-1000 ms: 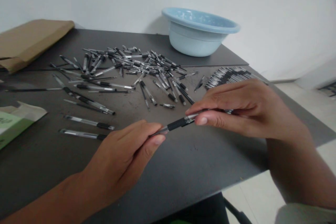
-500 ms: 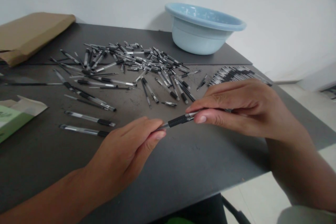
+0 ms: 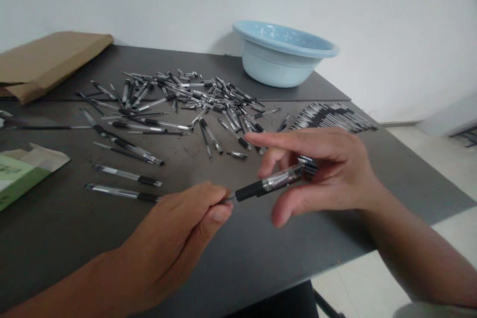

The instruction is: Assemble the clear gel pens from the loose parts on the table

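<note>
My left hand [image 3: 186, 238] is closed, pinching the thin dark end of a pen [image 3: 276, 181] between thumb and forefinger. The pen has a black grip and a clear barrel, and slants up to the right above the table. My right hand [image 3: 324, 174] surrounds the pen's far end with thumb and forefinger spread apart. A dark, silver-striped end shows near that palm; whether it touches the palm I cannot tell. Beyond the hands lies a loose heap of pens and pen parts [image 3: 208, 94]. Two pens [image 3: 126, 175] lie side by side left of my left hand.
A light blue basin [image 3: 281, 62] stands at the back by the wall. Pens in a neat row [image 3: 331, 117] lie at the right. On the left are a brown cardboard piece [image 3: 55, 62] and a green box [image 3: 26, 176]. The table [image 3: 268, 268] ends at a front edge.
My right thumb and forefinger have parted from the pen they were pinching. My left hand still grips its thin end. The view has tilted slightly upward.
</note>
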{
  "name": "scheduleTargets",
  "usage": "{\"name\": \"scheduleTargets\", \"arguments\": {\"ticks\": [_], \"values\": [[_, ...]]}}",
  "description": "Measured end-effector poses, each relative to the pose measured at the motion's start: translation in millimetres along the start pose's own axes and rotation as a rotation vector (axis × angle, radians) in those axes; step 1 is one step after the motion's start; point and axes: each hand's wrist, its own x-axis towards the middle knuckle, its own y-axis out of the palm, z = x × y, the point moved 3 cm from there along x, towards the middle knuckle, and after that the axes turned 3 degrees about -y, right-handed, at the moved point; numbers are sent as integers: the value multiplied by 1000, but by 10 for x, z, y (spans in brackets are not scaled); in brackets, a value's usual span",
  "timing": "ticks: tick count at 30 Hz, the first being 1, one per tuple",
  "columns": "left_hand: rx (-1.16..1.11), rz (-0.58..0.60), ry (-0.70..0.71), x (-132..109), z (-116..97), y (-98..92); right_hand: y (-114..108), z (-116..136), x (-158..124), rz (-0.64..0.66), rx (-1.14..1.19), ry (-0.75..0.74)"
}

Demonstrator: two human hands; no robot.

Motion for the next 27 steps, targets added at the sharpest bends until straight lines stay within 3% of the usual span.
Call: {"name": "scheduleTargets", "arguments": {"ticks": [6, 11, 14, 16, 18, 22, 24, 27], "values": [[-32, 63, 1, -7, -7, -8, 141, 30, 82, 43, 154, -97], [-88, 76, -8, -19, 9, 18, 148, 44, 85, 62, 206, -18], [-153, 92, -54, -25, 33, 21, 3, 6, 74, -67, 338, 115], [-172, 96, -93, -23, 55, 13, -176, -5, 44, -193, 406, 142], [-161, 79, -112, -19, 71, 0, -373, 10, -40, -236, 393, 150], [-137, 46, -81, -30, 64, -4, -631, 94, -426, -7, 87, 338], [-133, 54, -70, -45, 49, 15, -660, 147, -668, 149, -181, 432], [-124, 89, -54, -61, 21, 51, -591, 206, -949, 321, -469, 460]]}}
